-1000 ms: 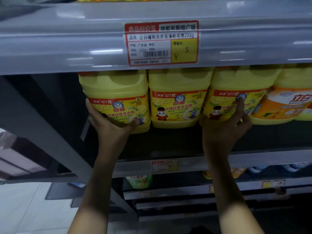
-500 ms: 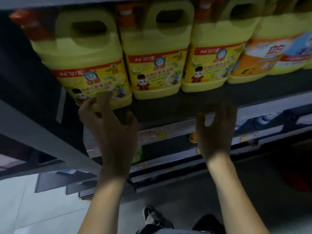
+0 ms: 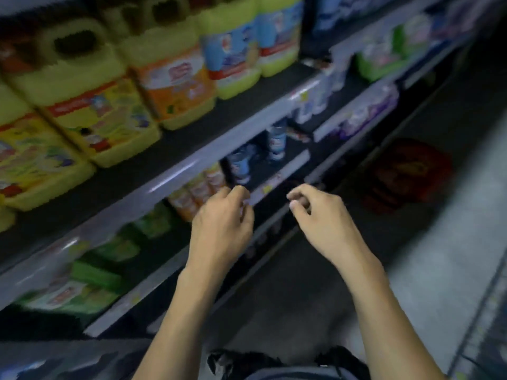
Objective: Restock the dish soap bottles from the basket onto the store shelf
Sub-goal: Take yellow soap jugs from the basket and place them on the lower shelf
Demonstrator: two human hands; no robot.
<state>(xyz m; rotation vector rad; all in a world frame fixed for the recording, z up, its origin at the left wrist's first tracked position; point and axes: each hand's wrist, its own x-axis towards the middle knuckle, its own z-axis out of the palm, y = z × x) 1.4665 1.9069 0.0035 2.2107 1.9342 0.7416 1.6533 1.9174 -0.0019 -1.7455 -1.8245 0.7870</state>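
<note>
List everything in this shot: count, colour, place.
top shelf: one, dark deck with a grey edge, runs across the upper left
yellow-label jugs: at least two, yellow, top shelf, left
orange-label jug: one, yellow, top shelf, middle
blue-label jugs: two, yellow-green, top shelf, right
small bottles: several, orange and white, under top shelf
blue bottles: a few, blue and white, right of small bottles
green packs: several, green, lower left
purple packs: count unclear, purple and white, right
basket: one, red, floor, right
left hand: loosely curled, holds nothing
right hand: loosely curled, holds nothing
</note>
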